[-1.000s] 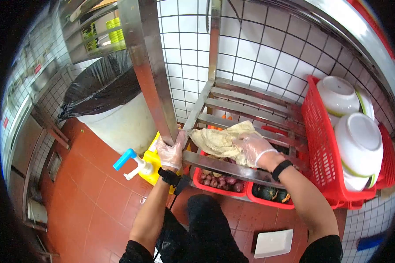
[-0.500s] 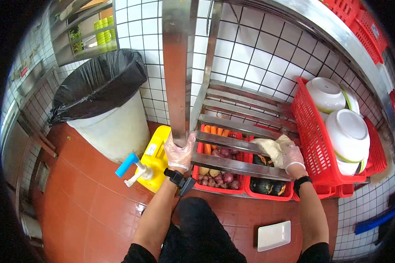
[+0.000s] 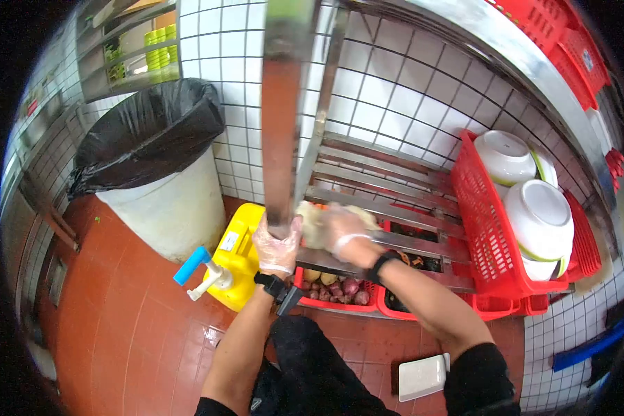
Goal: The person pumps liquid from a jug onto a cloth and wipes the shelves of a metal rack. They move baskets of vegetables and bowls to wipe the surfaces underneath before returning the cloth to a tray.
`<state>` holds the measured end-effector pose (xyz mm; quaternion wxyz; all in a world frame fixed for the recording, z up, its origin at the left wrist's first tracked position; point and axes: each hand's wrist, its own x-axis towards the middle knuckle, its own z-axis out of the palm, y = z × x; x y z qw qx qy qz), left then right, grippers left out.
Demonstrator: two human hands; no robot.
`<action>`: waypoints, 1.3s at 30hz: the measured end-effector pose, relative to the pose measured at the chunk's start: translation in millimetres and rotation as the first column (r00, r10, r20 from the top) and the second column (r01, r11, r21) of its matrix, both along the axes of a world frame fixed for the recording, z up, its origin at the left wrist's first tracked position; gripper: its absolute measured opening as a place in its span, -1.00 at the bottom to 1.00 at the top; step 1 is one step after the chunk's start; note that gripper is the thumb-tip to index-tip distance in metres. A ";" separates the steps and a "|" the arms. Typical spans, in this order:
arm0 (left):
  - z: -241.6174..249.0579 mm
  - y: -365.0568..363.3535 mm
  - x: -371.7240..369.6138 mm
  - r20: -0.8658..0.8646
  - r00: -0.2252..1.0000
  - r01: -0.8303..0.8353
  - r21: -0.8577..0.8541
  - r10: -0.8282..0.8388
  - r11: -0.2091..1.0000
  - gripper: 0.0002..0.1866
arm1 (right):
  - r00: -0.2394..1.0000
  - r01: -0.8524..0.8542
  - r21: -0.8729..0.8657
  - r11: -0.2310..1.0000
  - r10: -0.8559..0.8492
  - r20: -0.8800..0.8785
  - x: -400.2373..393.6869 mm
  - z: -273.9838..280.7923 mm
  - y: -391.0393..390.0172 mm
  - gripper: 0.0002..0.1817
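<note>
My left hand (image 3: 277,244), in a clear plastic glove, is wrapped round the lower part of the upright metal post (image 3: 280,139) of a rack. My right hand (image 3: 345,227), also gloved and blurred by motion, presses a cream-coloured cloth (image 3: 313,225) on the slatted metal shelf (image 3: 388,208), close to the post. Below the slats, red onions (image 3: 350,286) and a few tan vegetables lie in a red basket (image 3: 326,305). Dark green squashes (image 3: 423,262) show in the basket to its right, partly covered by my right forearm.
A red basket (image 3: 489,208) of white bowls (image 3: 539,216) stands on the shelf's right end. To the left are a yellow jug with a pump (image 3: 239,267) and a bin (image 3: 170,208) lined with a black bag. A white tray (image 3: 421,378) lies on the floor.
My right hand has slid the cloth leftward along the slats, from near the bowl basket to beside the post. My left hand stays on the post. The view has shifted slightly.
</note>
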<state>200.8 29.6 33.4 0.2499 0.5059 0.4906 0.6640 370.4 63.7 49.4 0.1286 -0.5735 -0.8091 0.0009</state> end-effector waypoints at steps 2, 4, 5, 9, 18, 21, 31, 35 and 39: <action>-34.4 18.0 -2.6 -0.129 0.986 -0.112 -0.020 0.108 0.994 -0.43 | 0.998 -0.036 0.003 0.999 0.036 -0.054 -28.5 2.0 16.9 -0.82; -36.7 20.8 -3.6 -0.126 0.985 -0.109 0.080 0.119 0.991 -0.47 | 0.992 0.000 -0.177 0.984 -0.023 -0.127 -32.1 31.1 7.4 -0.80; -33.8 16.8 -0.9 -0.007 1.000 -0.025 0.041 0.026 0.999 -0.51 | 0.993 -0.022 -0.126 0.992 0.008 -0.114 -27.6 22.6 9.0 -0.80; -17.0 12.7 3.5 0.148 0.986 0.070 0.067 -0.080 0.995 -0.71 | 0.998 0.048 -0.037 0.998 -0.049 -0.036 15.8 17.0 -12.4 -0.81; -7.9 5.2 4.7 0.285 0.943 0.156 0.078 -0.171 0.985 -0.78 | 0.859 0.477 0.051 0.877 -0.478 0.186 231.9 8.5 -106.6 -0.72; -5.4 -2.7 11.8 0.264 0.954 0.132 0.055 -0.142 0.990 -0.76 | 0.706 0.662 0.072 0.746 -0.654 0.271 246.0 -6.4 -105.5 -0.72; -19.2 10.4 2.6 0.187 0.975 0.114 0.045 -0.120 0.992 -0.71 | 0.784 0.621 0.154 0.769 -0.603 -0.151 231.2 92.2 -69.5 -0.75; -15.7 6.5 5.2 0.241 0.962 0.125 0.036 -0.130 0.991 -0.69 | 0.815 0.579 0.168 0.798 -0.559 -0.153 243.3 121.4 -39.7 -0.73; -7.4 -1.2 4.3 0.202 0.971 0.132 -0.006 -0.128 0.991 -0.69 | 0.874 0.485 0.028 0.874 -0.485 0.009 241.2 61.2 -10.1 -0.70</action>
